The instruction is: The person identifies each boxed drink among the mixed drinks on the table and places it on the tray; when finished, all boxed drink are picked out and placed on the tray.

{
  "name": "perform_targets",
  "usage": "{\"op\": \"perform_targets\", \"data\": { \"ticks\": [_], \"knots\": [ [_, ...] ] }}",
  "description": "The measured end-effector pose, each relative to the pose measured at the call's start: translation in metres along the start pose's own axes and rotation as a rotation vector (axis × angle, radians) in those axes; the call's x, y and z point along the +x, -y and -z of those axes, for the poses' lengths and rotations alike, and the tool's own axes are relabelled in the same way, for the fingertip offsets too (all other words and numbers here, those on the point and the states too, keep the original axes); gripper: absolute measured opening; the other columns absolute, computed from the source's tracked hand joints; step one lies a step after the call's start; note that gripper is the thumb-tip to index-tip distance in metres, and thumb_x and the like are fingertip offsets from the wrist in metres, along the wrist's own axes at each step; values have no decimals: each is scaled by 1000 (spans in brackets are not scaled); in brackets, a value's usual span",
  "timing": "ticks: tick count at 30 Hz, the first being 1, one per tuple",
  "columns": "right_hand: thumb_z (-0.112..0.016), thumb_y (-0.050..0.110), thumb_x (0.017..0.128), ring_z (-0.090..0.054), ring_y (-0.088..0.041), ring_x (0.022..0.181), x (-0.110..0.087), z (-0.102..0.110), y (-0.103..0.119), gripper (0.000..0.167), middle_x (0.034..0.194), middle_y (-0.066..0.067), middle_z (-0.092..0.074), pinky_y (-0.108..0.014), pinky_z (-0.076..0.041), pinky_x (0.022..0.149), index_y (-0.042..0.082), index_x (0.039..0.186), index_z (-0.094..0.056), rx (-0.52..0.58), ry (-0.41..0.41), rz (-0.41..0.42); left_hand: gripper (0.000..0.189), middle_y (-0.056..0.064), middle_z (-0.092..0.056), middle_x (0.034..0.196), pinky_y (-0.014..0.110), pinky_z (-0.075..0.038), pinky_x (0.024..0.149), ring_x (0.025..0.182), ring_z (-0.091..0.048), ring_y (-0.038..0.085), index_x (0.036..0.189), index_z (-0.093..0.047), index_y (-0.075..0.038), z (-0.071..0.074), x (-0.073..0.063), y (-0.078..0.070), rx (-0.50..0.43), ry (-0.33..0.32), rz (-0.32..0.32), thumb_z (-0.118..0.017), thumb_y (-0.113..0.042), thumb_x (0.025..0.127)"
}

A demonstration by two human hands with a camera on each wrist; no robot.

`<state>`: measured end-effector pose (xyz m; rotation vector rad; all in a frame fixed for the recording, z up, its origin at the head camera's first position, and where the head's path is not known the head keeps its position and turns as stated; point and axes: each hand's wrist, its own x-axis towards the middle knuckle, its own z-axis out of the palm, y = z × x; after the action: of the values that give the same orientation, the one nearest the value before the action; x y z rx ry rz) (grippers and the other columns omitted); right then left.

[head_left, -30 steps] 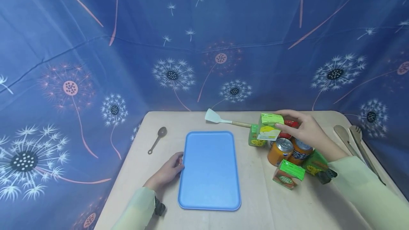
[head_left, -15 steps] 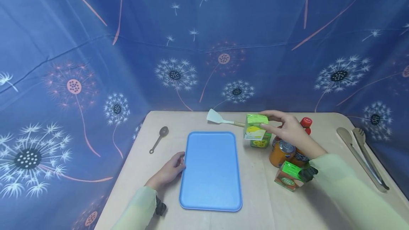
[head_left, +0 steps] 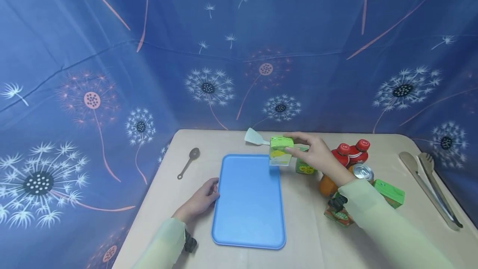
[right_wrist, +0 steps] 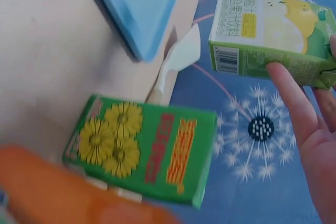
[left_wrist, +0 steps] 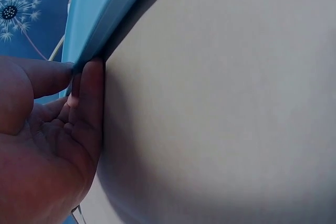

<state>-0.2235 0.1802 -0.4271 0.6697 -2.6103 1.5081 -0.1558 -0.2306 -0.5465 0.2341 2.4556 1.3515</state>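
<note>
Juice box (head_left: 279, 152): lt. green, wht. band, yel. fruit pic.
Tray (head_left: 249, 202): blue, rounded corners
R. hand (head_left: 313, 152): grips box
L. hand (head_left: 201, 198): pinches tray

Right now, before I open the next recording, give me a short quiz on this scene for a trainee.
1. Multiple choice: what does the right hand hold?
a) a can
b) a spoon
c) a juice carton

2. True or false: the left hand grips the tray by its edge.

3. Count: how many red bottle caps show in the head view?

Key: 1. c; 2. true; 3. two.
</note>
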Motion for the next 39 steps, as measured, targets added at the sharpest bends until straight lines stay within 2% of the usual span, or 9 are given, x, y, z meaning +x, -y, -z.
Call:
{"op": "perform_targets", "data": {
  "ticks": [5, 11, 13, 16, 20, 23, 28, 33, 39],
  "knots": [
    [-79, 33, 96, -63, -34, 125, 10, -21, 6, 47, 136, -8, -64, -53, -58, 97, 18, 139, -67, 46, 3, -66, 54, 14, -56, 127, 64, -27, 121, 141, -42, 42, 158, -34, 4, 0, -1, -1, -21, 7, 3, -52, -8, 108],
    [-76, 32, 98, -59, -38, 130, 19, -45, 1, 48, 139, -9, -63, -53, -54, 104, 18, 142, -64, 105, 30, -95, 54, 24, -45, 153, 67, -18, 122, 152, -25, 48, 158, -35, 2, -2, -1, 0, -24, 0, 8, -53, -9, 108],
    [-76, 31, 99, -58, -37, 131, 21, -53, -3, 47, 140, -8, -63, -55, -52, 106, 18, 142, -64, 97, 32, -94, 54, 24, -46, 152, 66, -18, 123, 152, -27, 47, 158, -35, 2, -2, -1, 1, -26, -2, 13, -52, -9, 108],
    [-76, 29, 99, -58, -36, 131, 26, -66, -10, 44, 141, -7, -63, -56, -48, 110, 18, 141, -65, 83, 30, -76, 54, 19, -55, 135, 64, -24, 122, 144, -40, 43, 158, -35, 2, -2, 0, 0, -19, -5, 15, -52, -9, 108],
    [-77, 25, 98, -60, -35, 128, 31, -83, -19, 43, 141, -8, -63, -58, -46, 111, 15, 139, -67, 84, 30, -35, 54, 9, -56, 112, 61, -35, 118, 129, -51, 35, 158, -34, 3, -3, 2, 1, -1, -4, 14, -51, -10, 109],
    [-75, 24, 99, -60, -36, 128, 34, -94, -23, 43, 142, -9, -63, -60, -45, 112, 15, 140, -66, 98, 44, -33, 53, 7, -55, 112, 59, -39, 115, 124, -54, 32, 158, -35, 3, -3, 2, 2, 4, -7, 6, -51, -10, 109],
    [-74, 22, 100, -60, -34, 129, 38, -113, -23, 44, 137, -7, -66, -60, -43, 113, 12, 142, -64, 93, 66, -57, 53, 9, -56, 118, 61, -34, 118, 130, -51, 35, 158, -35, 2, -4, 2, 1, -1, -6, 4, -51, -11, 109],
    [-74, 23, 101, -58, -35, 131, 45, -134, -21, 46, 140, -8, -63, -57, -46, 112, 13, 144, -62, 101, 60, -92, 54, 14, -56, 132, 64, -24, 122, 145, -40, 42, 158, -35, 3, -4, 2, 1, -18, -13, 9, -51, -10, 108],
    [-72, 17, 101, -59, -35, 131, 55, -155, -17, 45, 142, -12, -62, -52, -48, 111, 7, 143, -62, 121, 48, -76, 55, 11, -56, 125, 63, -23, 123, 146, -38, 41, 158, -33, 4, -6, 1, 2, -12, -22, 14, -50, -10, 109]
  ]
}}
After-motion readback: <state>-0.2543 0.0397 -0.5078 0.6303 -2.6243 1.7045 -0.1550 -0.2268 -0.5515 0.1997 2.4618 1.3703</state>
